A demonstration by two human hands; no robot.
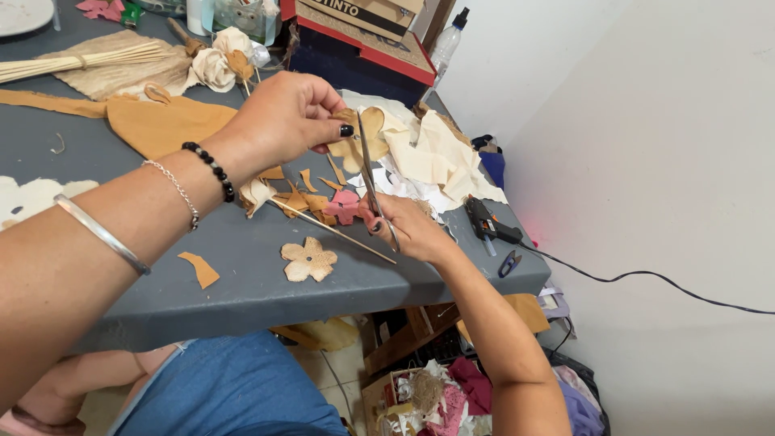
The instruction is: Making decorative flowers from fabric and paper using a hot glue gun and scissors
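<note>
Two hands at work: left hand [282, 117] pinched the tan fabric petal [361, 139], right hand [408, 228] gripped scissors [373, 182], best cutting slowly along the curve.

I see both arms bare, no sleeves. My left wrist wears a black beaded bracelet [209, 168], a thin silver chain bracelet [179, 192] and a plain silver metal bangle [101, 232]. Dark polish coats the fingernails; blue denim shorts [234, 387] below.

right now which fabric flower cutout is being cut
The mustard cutout pinched in the left hand, scissors on it; the tan one and pink one lie on the table.
</note>
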